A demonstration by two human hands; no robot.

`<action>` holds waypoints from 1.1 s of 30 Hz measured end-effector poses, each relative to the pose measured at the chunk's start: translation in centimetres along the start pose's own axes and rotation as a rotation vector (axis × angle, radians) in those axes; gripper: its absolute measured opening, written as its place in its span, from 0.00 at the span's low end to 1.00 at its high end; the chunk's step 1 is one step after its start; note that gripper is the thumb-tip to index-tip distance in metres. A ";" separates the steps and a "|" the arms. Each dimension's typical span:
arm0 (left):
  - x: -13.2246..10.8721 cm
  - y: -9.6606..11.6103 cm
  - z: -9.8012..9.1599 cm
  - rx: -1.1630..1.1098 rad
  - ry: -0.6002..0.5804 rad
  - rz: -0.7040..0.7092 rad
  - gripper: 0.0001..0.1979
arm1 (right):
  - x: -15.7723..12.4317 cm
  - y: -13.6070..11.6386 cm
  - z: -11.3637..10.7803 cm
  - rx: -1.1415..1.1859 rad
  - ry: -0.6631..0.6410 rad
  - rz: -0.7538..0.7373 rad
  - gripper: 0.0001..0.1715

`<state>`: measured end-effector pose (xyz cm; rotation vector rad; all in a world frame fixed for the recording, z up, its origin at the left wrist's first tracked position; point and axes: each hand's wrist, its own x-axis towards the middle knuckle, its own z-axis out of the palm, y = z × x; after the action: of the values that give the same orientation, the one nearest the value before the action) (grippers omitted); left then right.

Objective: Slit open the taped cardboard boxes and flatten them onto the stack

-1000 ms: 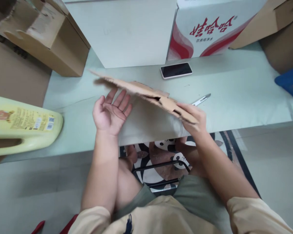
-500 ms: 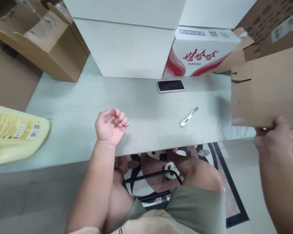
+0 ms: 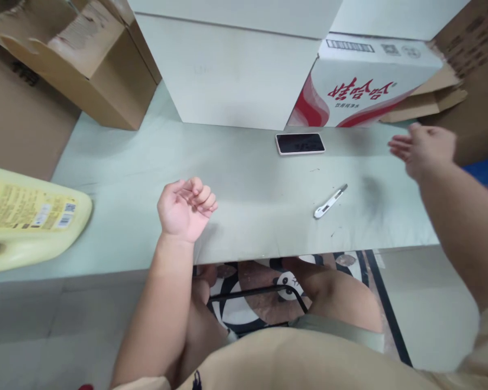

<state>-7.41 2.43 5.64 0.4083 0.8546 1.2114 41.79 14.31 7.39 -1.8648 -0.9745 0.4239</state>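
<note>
The left hand was held half-curled and the right hand loosely extended, both empty; between them, a utility knife was seen on the table, near a smartphone.

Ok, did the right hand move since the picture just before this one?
Yes. The right hand has moved leftward and farther forward, closer to the red-and-white box.

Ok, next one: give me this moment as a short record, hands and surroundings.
Left hand: loosely curled, nothing visible in it
Right hand: extended to the right, nothing visible in it
On table: phone, dark screen up; utility knife, nearer the person
Far side: white box beside red-and-white carton
Left side: yellow jug
</note>
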 end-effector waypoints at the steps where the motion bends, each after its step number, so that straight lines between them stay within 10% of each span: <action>1: -0.1 0.3 -0.2 -0.011 0.006 0.008 0.25 | -1.9 -0.1 1.2 0.004 -0.031 0.054 0.15; 6: -1.4 1.1 -1.0 -0.107 0.020 0.063 0.25 | -11.2 -4.0 9.6 0.051 -0.378 0.014 0.04; 12: -3.1 2.2 -2.9 -0.188 0.009 0.202 0.19 | -20.7 -14.2 24.0 -0.023 -0.793 -0.543 0.10; 18: -3.4 3.8 -5.2 -0.195 0.014 0.287 0.14 | -27.1 -25.8 37.1 -0.087 -0.825 -0.965 0.17; 23: -2.8 4.4 -6.1 -0.185 0.032 0.284 0.15 | -28.5 -30.7 45.5 -0.145 -0.820 -0.963 0.17; 28: -2.3 3.7 -6.4 -0.141 0.162 0.409 0.15 | -28.5 -29.5 43.1 -0.069 -0.830 -0.991 0.08; 33: -2.1 4.2 -7.5 -0.005 0.747 0.888 0.11 | -29.3 -22.8 27.8 0.132 -0.802 -0.865 0.04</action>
<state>-16.02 0.65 4.55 0.3337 1.3661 2.2649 -4.54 13.18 10.31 -0.9654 -2.0885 0.6762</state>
